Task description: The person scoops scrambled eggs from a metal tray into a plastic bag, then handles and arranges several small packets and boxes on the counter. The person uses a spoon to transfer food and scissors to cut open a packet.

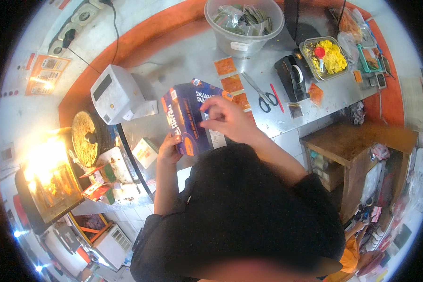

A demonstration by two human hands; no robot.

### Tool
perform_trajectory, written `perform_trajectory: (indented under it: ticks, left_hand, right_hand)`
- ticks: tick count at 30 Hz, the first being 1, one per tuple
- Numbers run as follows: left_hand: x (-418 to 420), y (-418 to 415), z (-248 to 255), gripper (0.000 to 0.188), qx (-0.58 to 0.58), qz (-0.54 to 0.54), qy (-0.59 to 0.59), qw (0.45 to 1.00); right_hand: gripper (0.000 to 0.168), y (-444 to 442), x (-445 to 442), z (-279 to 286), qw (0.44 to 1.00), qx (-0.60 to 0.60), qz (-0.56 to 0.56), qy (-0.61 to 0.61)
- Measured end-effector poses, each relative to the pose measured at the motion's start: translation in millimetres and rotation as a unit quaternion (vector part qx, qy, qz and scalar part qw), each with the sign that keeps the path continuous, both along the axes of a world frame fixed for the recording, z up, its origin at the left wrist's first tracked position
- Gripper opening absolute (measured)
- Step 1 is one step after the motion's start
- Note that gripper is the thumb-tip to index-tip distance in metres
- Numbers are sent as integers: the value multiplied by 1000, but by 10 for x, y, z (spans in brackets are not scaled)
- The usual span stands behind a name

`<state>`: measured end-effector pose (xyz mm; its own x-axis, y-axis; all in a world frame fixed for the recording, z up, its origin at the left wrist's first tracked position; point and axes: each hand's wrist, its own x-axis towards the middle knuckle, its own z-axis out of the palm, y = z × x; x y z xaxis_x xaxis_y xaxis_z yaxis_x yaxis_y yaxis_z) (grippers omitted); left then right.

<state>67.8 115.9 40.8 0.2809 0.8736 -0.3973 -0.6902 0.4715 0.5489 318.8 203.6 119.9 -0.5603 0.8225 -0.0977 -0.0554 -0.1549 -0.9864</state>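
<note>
A purple and orange printed cardboard box (187, 118) is tilted above the steel counter, in front of my torso. My left hand (171, 146) grips its lower left corner, thumb on the near face. My right hand (229, 118) is over the box's right side with bent fingers, thumb and forefinger apart and nothing visible between them. Below that hand a white printed slip (217, 138) shows at the box's edge. Flat orange sauce sachets (232, 83) lie in a column beyond the right hand. Beside them are grey-handled scissors (262, 93) and a red pen (277, 98).
A white label printer (116, 93) stands left of the box, with a small white carton (145, 153) nearer me. Across the counter are a clear tub of packets (241, 44), a black tape dispenser (289, 77) and a container of yellow food (329, 58). At far left is a lit glass cabinet (51, 176).
</note>
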Motion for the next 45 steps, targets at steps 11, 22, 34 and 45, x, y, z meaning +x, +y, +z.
perform_trajectory:
  ticks: [11, 22, 34, 45]
  left_hand:
    - [179, -128, -396, 79, -70, -64, -200, 975]
    - [640, 457, -183, 62, -31, 36, 168, 985]
    - [1029, 860, -688, 107, -74, 44, 616, 783]
    - [725, -236, -1059, 45, -42, -71, 635, 768]
  right_hand:
    - [31, -128, -314, -704, 971, -175, -84, 138]
    - [13, 166, 972, -1406, 909, 58, -341, -234]
    - [45, 711, 3201, -1737, 865, -21, -449, -223]
    - [16, 226, 3343, -1883, 845, -119, -355, -381]
